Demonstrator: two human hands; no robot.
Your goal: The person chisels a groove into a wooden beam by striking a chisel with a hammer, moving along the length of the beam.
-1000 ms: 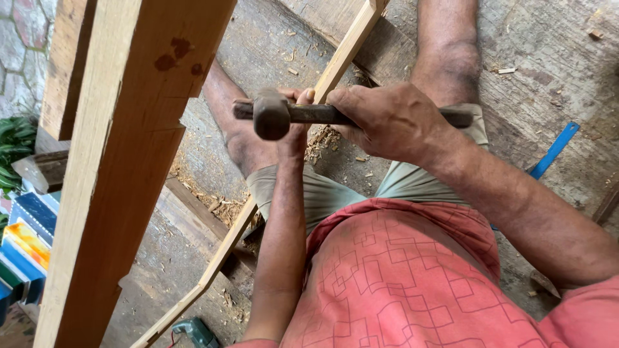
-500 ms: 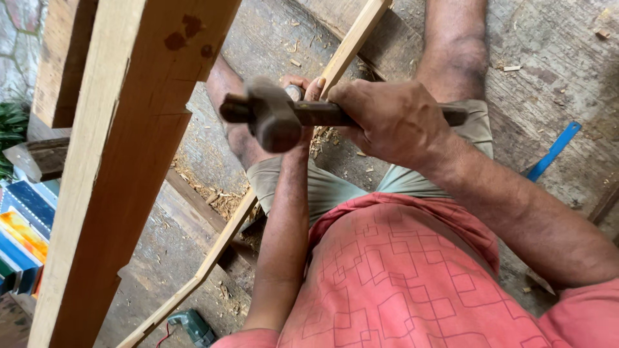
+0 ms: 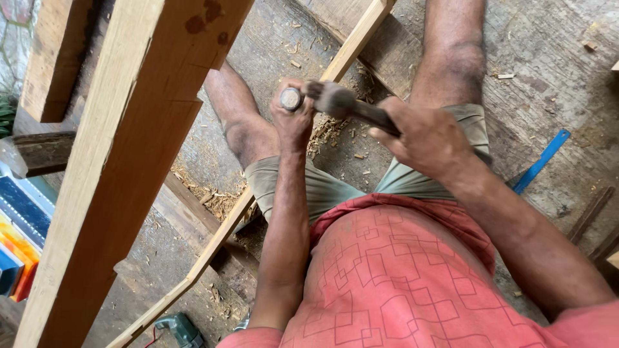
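Note:
My left hand [image 3: 293,119] is wrapped around a chisel [image 3: 291,98] held upright, its round butt showing above my fist. My right hand [image 3: 429,138] grips the handle of a hammer [image 3: 335,100], whose blurred head is down at the chisel's butt. Under both runs a thin light wooden strip [image 3: 345,45] lying diagonally between my bare legs. Pale wood chips [image 3: 325,129] are scattered on the grey floor around the strip. The chisel's blade is hidden by my fist.
A thick light timber beam [image 3: 122,167] rises on the left, close to the camera. A blue strip [image 3: 541,161] lies at right, a green power tool [image 3: 180,328] at the bottom left, and coloured boards [image 3: 19,251] at the left edge.
The hammer has swung down from in front of the camera onto the chisel's butt. My left fist, hidden behind the hammer before, is now in plain sight.

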